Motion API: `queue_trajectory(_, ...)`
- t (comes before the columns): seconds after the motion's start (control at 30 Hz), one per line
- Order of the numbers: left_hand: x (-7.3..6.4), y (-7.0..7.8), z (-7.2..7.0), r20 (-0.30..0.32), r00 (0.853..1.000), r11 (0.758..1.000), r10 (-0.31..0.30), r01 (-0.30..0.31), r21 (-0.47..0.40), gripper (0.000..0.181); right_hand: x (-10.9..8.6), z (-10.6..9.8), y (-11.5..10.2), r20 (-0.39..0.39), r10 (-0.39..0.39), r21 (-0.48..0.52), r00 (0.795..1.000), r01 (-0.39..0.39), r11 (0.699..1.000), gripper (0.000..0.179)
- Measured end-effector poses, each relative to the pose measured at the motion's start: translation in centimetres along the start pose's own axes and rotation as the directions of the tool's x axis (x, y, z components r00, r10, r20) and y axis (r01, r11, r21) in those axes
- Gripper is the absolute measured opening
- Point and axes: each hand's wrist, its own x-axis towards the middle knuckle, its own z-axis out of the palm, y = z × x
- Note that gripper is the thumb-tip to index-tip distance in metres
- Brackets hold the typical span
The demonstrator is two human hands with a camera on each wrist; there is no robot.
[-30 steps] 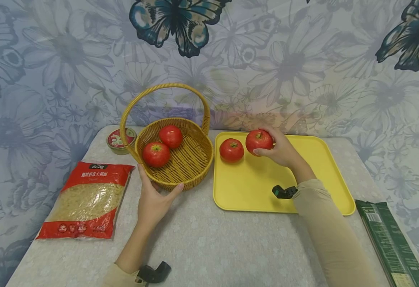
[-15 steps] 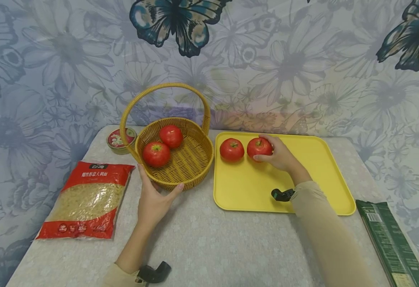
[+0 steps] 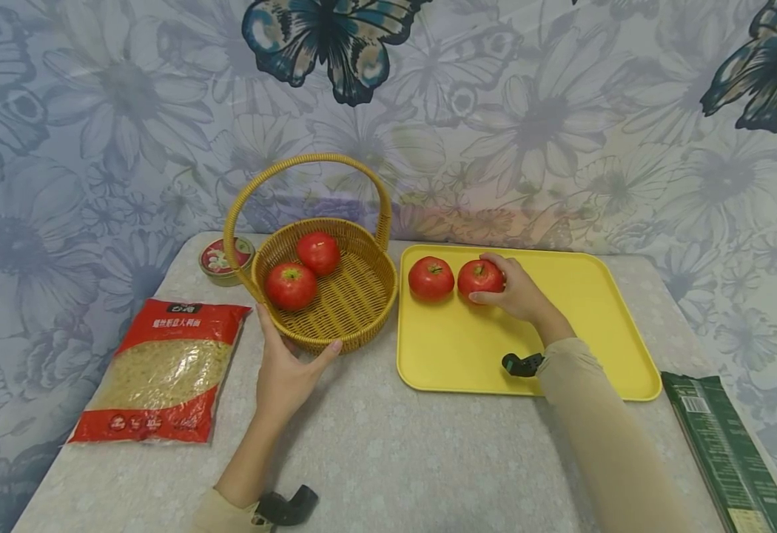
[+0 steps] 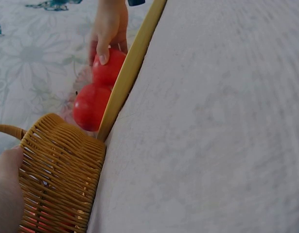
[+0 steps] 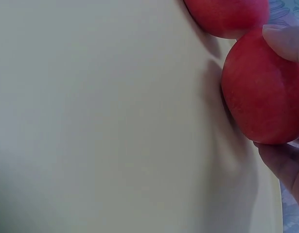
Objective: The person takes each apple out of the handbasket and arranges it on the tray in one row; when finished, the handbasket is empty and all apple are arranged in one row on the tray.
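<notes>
A yellow wicker basket (image 3: 368,326) with a tall arched handle holds two red apples, a front apple (image 3: 291,286) and a rear apple (image 3: 318,252). My left hand (image 3: 284,377) grips the basket's near side, its thumb and fingers spread around the wall just under the rim. On the yellow tray (image 3: 482,355), my right hand (image 3: 520,295) holds a red apple (image 5: 266,92) between thumb and fingers. Beside it, to the left, sits another red apple (image 3: 431,279). In the right wrist view the held apple rests low against the tray, close to its neighbour.
Left of the basket stands a round tin (image 3: 218,259). A red and clear bag of pasta (image 3: 162,374) lies at the left of the table (image 3: 388,459). At the right edge lies a dark green packet (image 3: 728,444). A patterned cloth (image 3: 535,126) hangs behind.
My right hand has lowered the apple onto the tray beside the other one. It still holds the apple. My left hand and the basket have stayed in place.
</notes>
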Motion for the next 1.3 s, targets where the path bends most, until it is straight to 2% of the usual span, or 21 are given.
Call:
queue_trajectory(0.63, -0.1, 0.1, 0.0, 0.004, 1.000, 1.000, -0.016, 0.016, 0.012, 0.132, -0.5, -0.1, 0.4, 0.062, 0.016, 0.079, 0.998, -0.021, 0.997, 0.091)
queue_trajectory(0.8, -0.1, 0.1, 0.0, 0.004, 1.000, 1.000, -0.022, 0.022, 0.016, 0.132, -0.6, -0.3, 0.5, 0.059, 0.012, 0.099, 0.998, -0.018, 0.995, 0.097)
queue_trajectory(0.9, -0.2, 0.1, 0.0, 0.002, 1.000, 1.000, -0.027, 0.027, 0.016, 0.132, -0.6, -0.6, 0.3, 0.022, -0.026, 0.119, 0.999, 0.024, 0.993, 0.099)
queue_trajectory(1.03, -0.2, 0.1, 0.0, 0.002, 0.999, 0.999, -0.032, 0.032, 0.019, 0.132, -0.5, -1.1, -0.5, -0.076, -0.108, 0.121, 0.991, 0.116, 0.986, 0.092)
queue_trajectory(1.17, -0.1, 0.1, -0.1, 0.000, 1.000, 1.000, -0.028, 0.028, 0.012, 0.133, -0.3, -1.4, -2.8, -0.134, -0.208, 0.112, 0.969, 0.224, 0.968, 0.084)
queue_trajectory(1.3, 0.0, 0.0, -0.1, -0.007, 1.000, 1.000, -0.002, 0.002, -0.012, 0.133, 0.1, -0.8, -6.0, -0.132, -0.312, 0.113, 0.941, 0.327, 0.938, 0.080)
